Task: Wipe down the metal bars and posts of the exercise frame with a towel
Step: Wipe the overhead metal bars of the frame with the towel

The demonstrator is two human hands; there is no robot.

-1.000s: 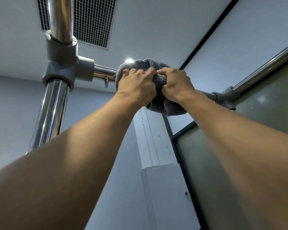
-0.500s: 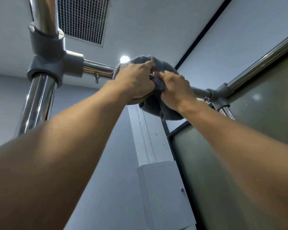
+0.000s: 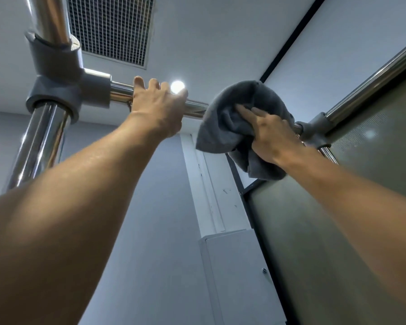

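I look up at a chrome overhead bar (image 3: 195, 109) that runs between two grey joints. A grey towel (image 3: 234, 118) is draped over the bar near its right end. My right hand (image 3: 267, 134) grips the towel against the bar, fingers pressed into the cloth. My left hand (image 3: 157, 106) is on the bare bar to the left of the towel, fingers curled over its top. The left joint (image 3: 61, 83) ties the bar to a thick chrome post (image 3: 35, 146). The right joint (image 3: 314, 127) meets a slanting chrome bar (image 3: 370, 83).
A ceiling vent grille (image 3: 110, 26) and a round ceiling light (image 3: 177, 86) are above the bar. A white cabinet (image 3: 239, 273) stands against the wall below. A dark frosted panel (image 3: 338, 219) fills the right side.
My left hand has let go of the towel and slid left along the bar to grip bare metal. My right hand has carried the towel right, toward the right joint.
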